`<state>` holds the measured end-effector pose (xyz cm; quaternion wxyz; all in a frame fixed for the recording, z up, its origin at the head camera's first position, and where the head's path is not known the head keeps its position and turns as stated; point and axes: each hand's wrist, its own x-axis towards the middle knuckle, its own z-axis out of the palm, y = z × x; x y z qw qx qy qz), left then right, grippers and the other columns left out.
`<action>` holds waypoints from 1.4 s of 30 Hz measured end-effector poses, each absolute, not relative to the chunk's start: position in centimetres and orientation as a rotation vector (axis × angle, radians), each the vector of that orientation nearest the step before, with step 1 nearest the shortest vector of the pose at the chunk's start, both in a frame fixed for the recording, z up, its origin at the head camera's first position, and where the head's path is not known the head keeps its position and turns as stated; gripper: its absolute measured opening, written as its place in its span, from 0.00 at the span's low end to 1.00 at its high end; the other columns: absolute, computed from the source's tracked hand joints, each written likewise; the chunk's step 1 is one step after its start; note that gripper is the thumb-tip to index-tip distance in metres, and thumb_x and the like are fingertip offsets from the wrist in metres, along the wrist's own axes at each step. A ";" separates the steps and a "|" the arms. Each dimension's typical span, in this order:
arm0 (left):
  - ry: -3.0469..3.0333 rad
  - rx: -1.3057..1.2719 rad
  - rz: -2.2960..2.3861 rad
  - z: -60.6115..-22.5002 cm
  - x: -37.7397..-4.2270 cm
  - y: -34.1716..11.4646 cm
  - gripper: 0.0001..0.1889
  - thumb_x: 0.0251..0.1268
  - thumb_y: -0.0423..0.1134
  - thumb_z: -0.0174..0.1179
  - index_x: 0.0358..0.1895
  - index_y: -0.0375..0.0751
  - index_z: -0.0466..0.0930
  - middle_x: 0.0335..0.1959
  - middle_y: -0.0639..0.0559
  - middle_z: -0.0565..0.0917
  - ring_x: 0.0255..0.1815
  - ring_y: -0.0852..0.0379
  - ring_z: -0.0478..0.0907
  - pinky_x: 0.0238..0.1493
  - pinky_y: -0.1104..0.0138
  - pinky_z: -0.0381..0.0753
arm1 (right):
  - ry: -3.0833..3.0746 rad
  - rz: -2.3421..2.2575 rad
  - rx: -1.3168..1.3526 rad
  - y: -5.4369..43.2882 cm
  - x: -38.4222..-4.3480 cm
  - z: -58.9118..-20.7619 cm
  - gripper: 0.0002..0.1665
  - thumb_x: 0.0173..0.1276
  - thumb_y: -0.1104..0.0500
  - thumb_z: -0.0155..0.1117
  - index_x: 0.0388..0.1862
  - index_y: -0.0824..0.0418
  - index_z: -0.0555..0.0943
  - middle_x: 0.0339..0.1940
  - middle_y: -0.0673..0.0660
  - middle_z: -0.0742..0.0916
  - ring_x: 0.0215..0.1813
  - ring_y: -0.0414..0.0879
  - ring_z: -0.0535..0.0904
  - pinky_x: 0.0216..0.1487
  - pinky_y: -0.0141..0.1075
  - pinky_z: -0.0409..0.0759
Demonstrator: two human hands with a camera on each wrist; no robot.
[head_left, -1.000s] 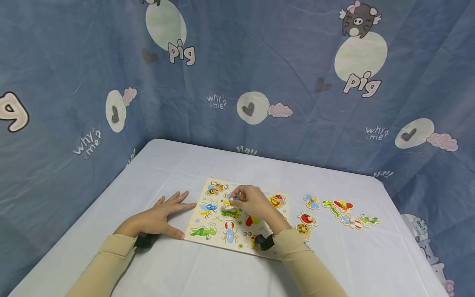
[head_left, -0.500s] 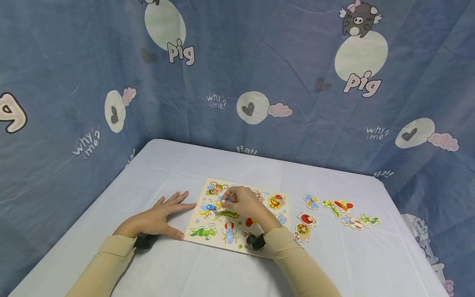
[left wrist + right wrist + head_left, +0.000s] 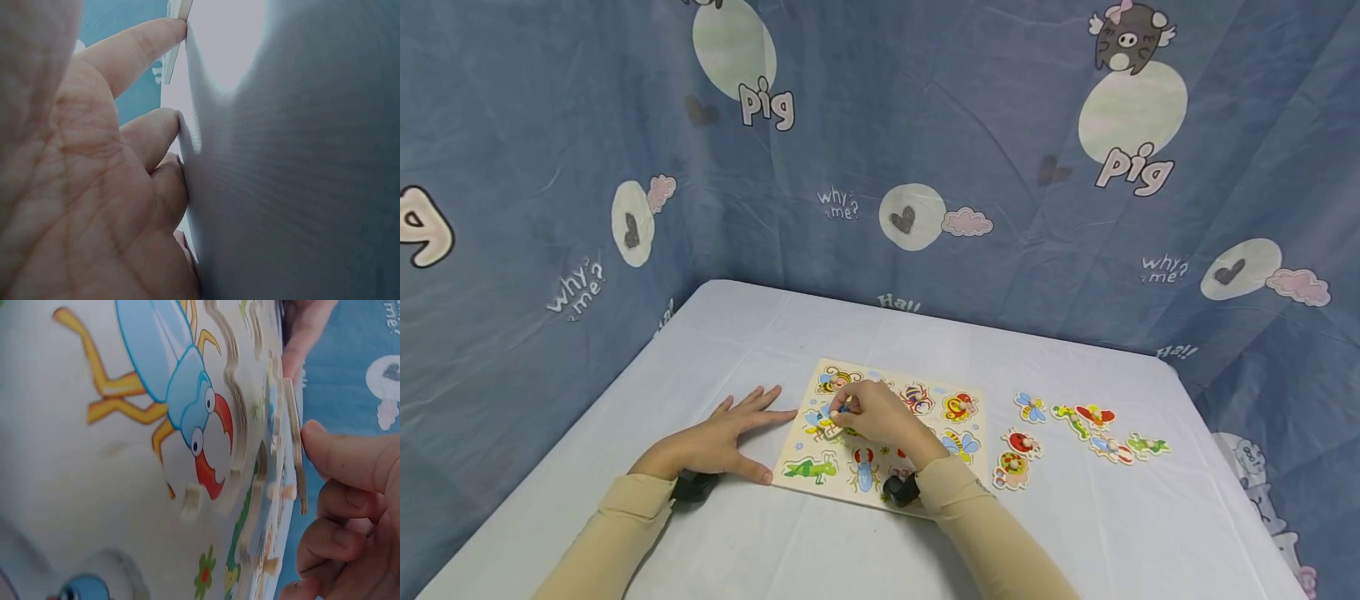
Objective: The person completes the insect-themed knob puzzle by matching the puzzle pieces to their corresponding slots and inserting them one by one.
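My right hand pinches a thin wooden insect puzzle piece over the left part of the insect puzzle board. In the right wrist view the piece stands edge-on, close over the board, with the thumb against it. Its picture is mostly hidden by the fingers. Beneath and beside it is the mosquito picture. My left hand rests on the table with fingers spread. Its thumb and index fingertip lie right at the board's left edge; in the left wrist view a fingertip meets that edge.
Right of the board lie loose pieces: a bee, a ladybug, a snail-like piece, a caterpillar, a red butterfly, a blue beetle and a grasshopper. A blue curtain stands behind the white table.
My right hand has moved left across the board with the piece, from the upper middle to the mosquito picture. More of the board's right side shows. My left hand has stayed put.
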<state>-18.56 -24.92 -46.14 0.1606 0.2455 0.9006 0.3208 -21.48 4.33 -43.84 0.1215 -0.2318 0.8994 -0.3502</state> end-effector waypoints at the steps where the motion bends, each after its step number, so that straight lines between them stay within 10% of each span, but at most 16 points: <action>1: 2.571 0.702 0.919 -46.1 -18.6 -24.9 0.51 0.47 0.55 0.85 0.80 0.52 0.73 0.90 0.34 0.49 0.89 0.24 0.35 0.80 0.22 0.26 | 2.624 -1.016 -0.686 4.2 -21.5 -43.9 0.03 0.78 0.56 0.70 0.44 0.52 0.88 0.18 0.45 0.72 0.21 0.39 0.64 0.27 0.30 0.64; 42: 2.562 0.734 0.939 -46.0 -18.5 -24.9 0.51 0.49 0.55 0.85 0.80 0.50 0.73 0.89 0.32 0.49 0.88 0.22 0.35 0.77 0.20 0.25 | 2.657 -0.893 -0.640 2.0 -21.6 -44.6 0.04 0.75 0.53 0.74 0.43 0.51 0.89 0.25 0.45 0.79 0.25 0.38 0.70 0.28 0.30 0.68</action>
